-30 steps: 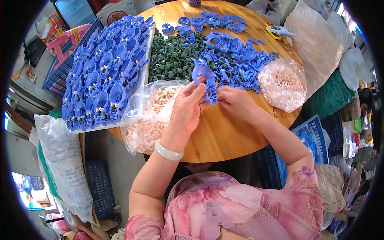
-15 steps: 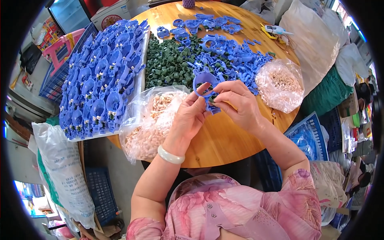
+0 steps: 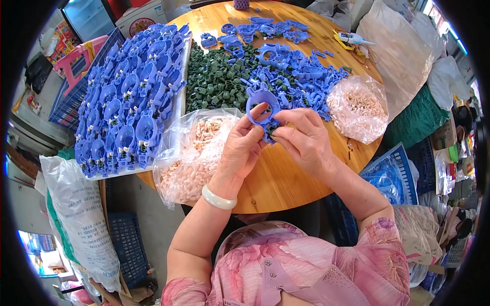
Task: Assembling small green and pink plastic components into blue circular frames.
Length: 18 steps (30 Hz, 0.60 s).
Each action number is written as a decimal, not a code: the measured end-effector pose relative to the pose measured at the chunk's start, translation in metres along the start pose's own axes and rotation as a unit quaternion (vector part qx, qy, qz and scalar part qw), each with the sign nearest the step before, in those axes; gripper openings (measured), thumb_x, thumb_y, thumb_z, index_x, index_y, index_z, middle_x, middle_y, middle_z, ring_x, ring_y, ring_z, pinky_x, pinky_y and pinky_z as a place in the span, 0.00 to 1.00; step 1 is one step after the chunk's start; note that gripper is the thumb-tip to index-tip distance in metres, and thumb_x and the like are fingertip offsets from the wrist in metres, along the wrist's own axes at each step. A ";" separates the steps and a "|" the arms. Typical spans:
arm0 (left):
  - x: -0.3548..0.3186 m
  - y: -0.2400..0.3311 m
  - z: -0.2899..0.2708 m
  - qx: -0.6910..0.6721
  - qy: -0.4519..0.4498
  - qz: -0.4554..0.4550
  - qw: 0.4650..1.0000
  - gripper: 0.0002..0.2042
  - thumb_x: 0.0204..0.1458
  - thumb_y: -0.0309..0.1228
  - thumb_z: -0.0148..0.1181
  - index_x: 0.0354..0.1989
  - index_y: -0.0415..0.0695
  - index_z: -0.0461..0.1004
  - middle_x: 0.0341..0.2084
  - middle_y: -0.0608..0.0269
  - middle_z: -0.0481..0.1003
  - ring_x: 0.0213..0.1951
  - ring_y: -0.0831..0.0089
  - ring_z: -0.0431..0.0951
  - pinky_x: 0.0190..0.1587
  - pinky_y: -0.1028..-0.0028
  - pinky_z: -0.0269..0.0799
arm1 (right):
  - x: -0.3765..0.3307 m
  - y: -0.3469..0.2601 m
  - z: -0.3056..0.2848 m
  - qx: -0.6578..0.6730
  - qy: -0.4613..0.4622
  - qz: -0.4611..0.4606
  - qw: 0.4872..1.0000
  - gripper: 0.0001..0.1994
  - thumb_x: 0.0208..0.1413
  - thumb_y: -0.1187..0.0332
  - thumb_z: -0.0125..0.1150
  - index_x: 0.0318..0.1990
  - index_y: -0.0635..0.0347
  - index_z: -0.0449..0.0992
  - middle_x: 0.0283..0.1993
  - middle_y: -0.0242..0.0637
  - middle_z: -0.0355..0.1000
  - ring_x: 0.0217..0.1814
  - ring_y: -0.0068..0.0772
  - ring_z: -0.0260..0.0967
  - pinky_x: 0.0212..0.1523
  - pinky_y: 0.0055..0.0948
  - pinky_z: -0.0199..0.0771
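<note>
Wooden table [image 3: 286,189]; blue part [image 3: 262,95] in left hand [image 3: 240,145] (right hand [image 3: 306,140] touching).

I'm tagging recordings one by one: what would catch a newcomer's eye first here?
Probably the crowd of blue pieces on the white tray at the left, beside a heap of dark green parts. At the centre, the left hand holds up a blue ring-shaped piece, with the right hand at its lower end. Clear bags of pale pieces flank the hands, one at the left, one at the right.
</note>
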State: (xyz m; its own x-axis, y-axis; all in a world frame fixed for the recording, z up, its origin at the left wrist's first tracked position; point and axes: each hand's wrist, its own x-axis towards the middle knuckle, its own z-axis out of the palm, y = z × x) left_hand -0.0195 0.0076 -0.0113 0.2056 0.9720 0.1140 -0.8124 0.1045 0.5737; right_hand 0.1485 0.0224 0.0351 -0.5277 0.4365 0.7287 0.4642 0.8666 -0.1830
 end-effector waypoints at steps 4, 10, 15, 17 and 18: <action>-0.001 -0.002 0.004 0.014 0.007 0.004 1.000 0.25 0.51 0.23 0.57 0.59 0.39 0.59 0.51 0.59 0.68 0.48 0.72 0.72 0.48 0.73 0.72 | -0.001 -0.003 -0.002 -0.082 -0.037 -0.026 0.996 0.07 0.42 0.71 0.57 0.32 0.58 0.74 0.48 0.32 0.67 0.50 0.35 0.63 0.49 0.35 0.61; -0.001 -0.003 0.004 0.044 0.008 0.030 0.999 0.25 0.51 0.23 0.57 0.59 0.39 0.60 0.50 0.58 0.69 0.48 0.70 0.72 0.49 0.71 0.71 | -0.003 -0.005 0.007 -0.081 -0.015 -0.010 0.997 0.09 0.38 0.76 0.62 0.31 0.58 0.74 0.47 0.36 0.69 0.48 0.40 0.65 0.47 0.36 0.64; 0.000 -0.005 0.006 0.025 0.015 0.016 0.999 0.24 0.52 0.25 0.57 0.59 0.40 0.60 0.49 0.59 0.70 0.46 0.72 0.73 0.47 0.72 0.72 | 0.000 -0.006 0.000 -0.022 -0.024 0.020 0.999 0.08 0.41 0.75 0.60 0.32 0.59 0.75 0.48 0.37 0.68 0.49 0.40 0.64 0.48 0.37 0.63; 0.000 -0.004 0.004 0.008 0.013 0.009 1.000 0.24 0.53 0.27 0.57 0.58 0.40 0.60 0.48 0.60 0.70 0.45 0.73 0.74 0.46 0.73 0.72 | 0.001 -0.004 -0.004 0.008 -0.030 0.037 0.999 0.07 0.43 0.73 0.59 0.33 0.59 0.75 0.48 0.36 0.68 0.49 0.39 0.64 0.48 0.37 0.62; -0.001 -0.004 0.002 -0.009 0.015 0.003 1.000 0.24 0.53 0.28 0.57 0.58 0.40 0.61 0.48 0.60 0.71 0.44 0.73 0.74 0.46 0.74 0.72 | 0.000 -0.002 -0.006 0.040 -0.015 0.056 0.998 0.07 0.44 0.73 0.60 0.33 0.59 0.75 0.48 0.36 0.68 0.49 0.40 0.64 0.48 0.37 0.63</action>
State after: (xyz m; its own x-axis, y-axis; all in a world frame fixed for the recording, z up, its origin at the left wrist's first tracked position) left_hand -0.0151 0.0061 -0.0118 0.1834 0.9786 0.0928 -0.8235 0.1014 0.5582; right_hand 0.1517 0.0196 0.0394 -0.4974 0.5380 0.6806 0.4643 0.8278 -0.3150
